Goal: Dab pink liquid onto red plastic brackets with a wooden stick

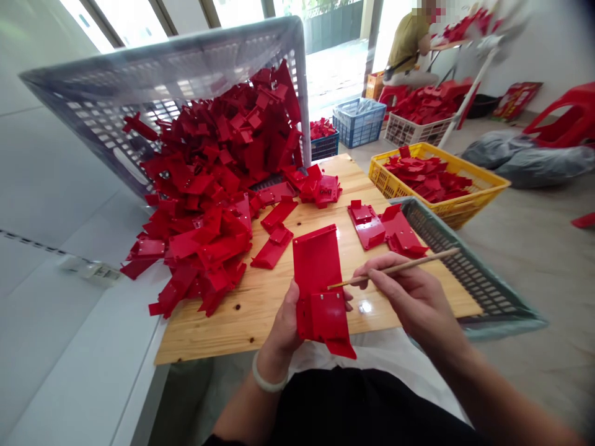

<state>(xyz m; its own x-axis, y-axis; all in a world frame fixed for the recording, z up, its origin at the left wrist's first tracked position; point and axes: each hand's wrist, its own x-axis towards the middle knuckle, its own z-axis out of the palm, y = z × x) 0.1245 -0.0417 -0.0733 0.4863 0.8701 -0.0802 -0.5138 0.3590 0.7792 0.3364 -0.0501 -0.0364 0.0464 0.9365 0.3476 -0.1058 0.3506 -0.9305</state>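
Observation:
A long red plastic part (318, 263) is held upright over the front edge of the wooden table (209, 334). My left hand (288, 319) is closed round its lower half, with fingertips showing at the right side. Two small light spots show on its raised lower section. My right hand (409, 291) pinches a thin wooden stick (404, 265) like a pen. The stick's tip touches or hovers just above the part, near its middle; which one, I cannot tell.
Red parts (209, 241) spill from a tilted grey crate (305, 93) at the left. Two assembled-looking parts (367, 226) lie at the right. A green crate (502, 310) and a yellow crate (488, 179) stand beyond the table's right edge. A seated person (409, 43) is far back.

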